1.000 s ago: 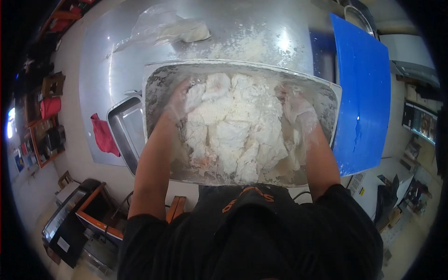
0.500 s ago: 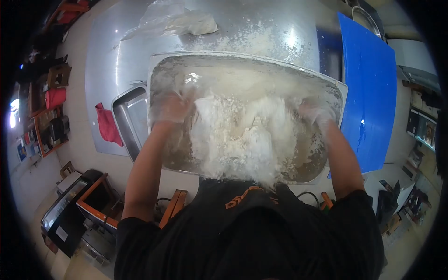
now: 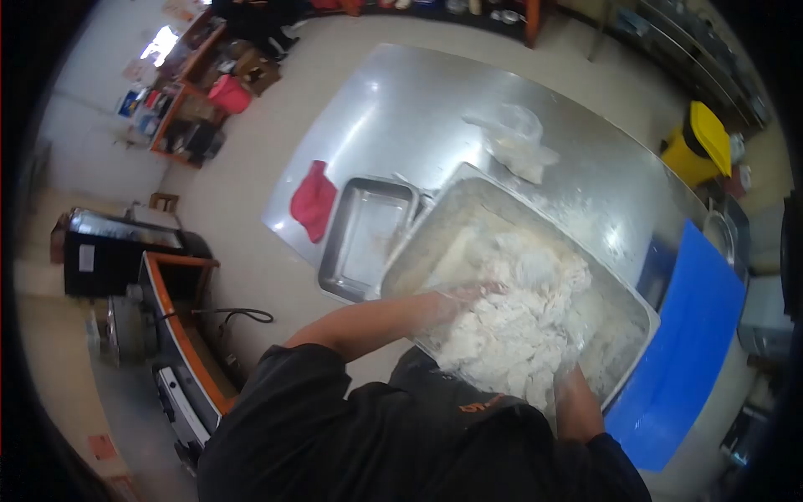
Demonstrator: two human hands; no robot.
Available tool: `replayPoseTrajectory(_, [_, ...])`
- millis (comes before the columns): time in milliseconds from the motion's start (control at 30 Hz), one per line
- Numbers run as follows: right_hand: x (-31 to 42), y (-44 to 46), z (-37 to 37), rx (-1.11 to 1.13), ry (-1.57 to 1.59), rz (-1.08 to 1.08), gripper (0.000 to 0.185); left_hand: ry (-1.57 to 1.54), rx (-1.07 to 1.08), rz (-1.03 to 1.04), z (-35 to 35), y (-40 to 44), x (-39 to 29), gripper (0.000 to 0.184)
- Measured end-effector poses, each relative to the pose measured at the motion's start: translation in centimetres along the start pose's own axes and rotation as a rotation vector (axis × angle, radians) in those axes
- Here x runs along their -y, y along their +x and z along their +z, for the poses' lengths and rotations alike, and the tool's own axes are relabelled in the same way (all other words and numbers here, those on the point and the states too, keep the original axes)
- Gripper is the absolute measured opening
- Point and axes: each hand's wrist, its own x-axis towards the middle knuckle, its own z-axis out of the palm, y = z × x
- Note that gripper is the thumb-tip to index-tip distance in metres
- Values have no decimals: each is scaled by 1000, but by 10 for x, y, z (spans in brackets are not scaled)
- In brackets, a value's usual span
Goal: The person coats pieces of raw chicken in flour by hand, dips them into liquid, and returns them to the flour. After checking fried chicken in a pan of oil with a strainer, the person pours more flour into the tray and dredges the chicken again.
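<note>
A large metal tub (image 3: pixel 615 297) holds a heap of flour-coated clumps (image 3: pixel 519 314), with loose flour around it. What lies under the flour I cannot make out. At the heap's left side is my left hand (image 3: pixel 468 294), in a thin clear glove, its fingers stretched out against the clumps. My right hand (image 3: pixel 572 372), also gloved and dusted white, touches the heap at its near right side. Its fingers are hidden or blurred against the flour. The heap reaches toward the tub's near edge, close to my dark apron.
Left of the tub stand a smaller metal pan (image 3: pixel 368 238) and a red cloth (image 3: pixel 313 201). A clear plastic bag with flour (image 3: pixel 519 151) lies behind on the steel table (image 3: pixel 418 92). A blue board (image 3: pixel 690 351) is at right, and a yellow bin (image 3: pixel 697 146) stands beyond the table.
My view has turned, so the tub appears rotated. My hands have moved from the tub's two sides in to the heap, which is now gathered more closely together.
</note>
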Motion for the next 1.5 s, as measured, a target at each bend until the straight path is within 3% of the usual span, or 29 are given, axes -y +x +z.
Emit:
replayPoseTrajectory(167, [7,-18,8,26,81,-153,48,208,49,101,2,-15,-18,78])
replayPoseTrajectory(300, [-1,-39,2,-101,-42,-260,46,972,199,684,-4,-44,-49,83])
replayPoseTrajectory(367, [-12,-50,-3,-257,-229,-285,45,840,233,817,-14,-64,-71,77])
replayPoseTrajectory(467, [-38,-53,-19,-608,-660,-239,44,771,-476,567,-20,-56,-105,63])
replayPoseTrajectory(500, [-48,-47,-24,-728,-811,-196,44,770,-605,536,-44,-40,-112,61])
replayPoseTrajectory(533, [-56,-35,-29,-824,-945,-136,43,732,-620,562,-78,-11,-112,59])
replayPoseTrajectory(600, [-59,-6,-43,-920,-1170,11,42,478,-446,637,-140,50,-109,55])
replayPoseTrajectory(633, [-48,7,-48,-894,-1310,101,42,185,-511,495,-101,51,-118,52])
replayPoseTrajectory(733, [-20,26,-60,-799,-1548,145,40,188,-422,322,-62,52,-138,45])
replayPoseTrajectory(767, [-16,34,-65,-770,-1505,86,40,172,-301,400,-76,61,-133,44])
replayPoseTrajectory(833, [-33,60,-74,-663,-952,-141,36,143,-57,549,-113,89,-116,43])
replayPoseTrajectory(867, [-39,69,-77,-599,-676,-237,35,98,-84,435,-114,100,-115,44])
replayPoseTrajectory(967, [95,27,-51,-398,-554,192,49,-56,-76,194,-74,123,-109,46])
replayPoseTrajectory(1033, [38,69,-36,-536,-327,128,46,-188,23,137,-8,72,-103,46])
replayPoseTrajectory(1133, [1,60,-33,-615,-74,-261,42,-62,-444,26,42,6,-108,44])
replayPoseTrajectory(1233, [19,17,-58,-417,-177,-345,40,627,-299,308,-13,-7,-101,43])
replayPoseTrajectory(1267, [37,10,-66,-333,-284,-298,39,910,-335,302,-23,-13,-112,43])
replayPoseTrajectory(1300, [54,3,-75,-246,-392,-259,39,1224,-389,255,-28,-18,-128,43])
replayPoseTrajectory(1333, [71,14,-83,-228,-511,-70,39,1564,-432,151,-28,-22,-144,43])
replayPoseTrajectory(1400, [77,19,-73,-217,-749,146,41,2148,-427,-167,-22,-21,-149,42])
replayPoseTrajectory(1467, [73,29,-66,-170,-920,336,43,2501,-304,-448,-20,-17,-138,42])
replayPoseTrajectory(1500, [62,32,-60,-167,-913,357,43,2414,-352,-404,-28,-18,-130,42])
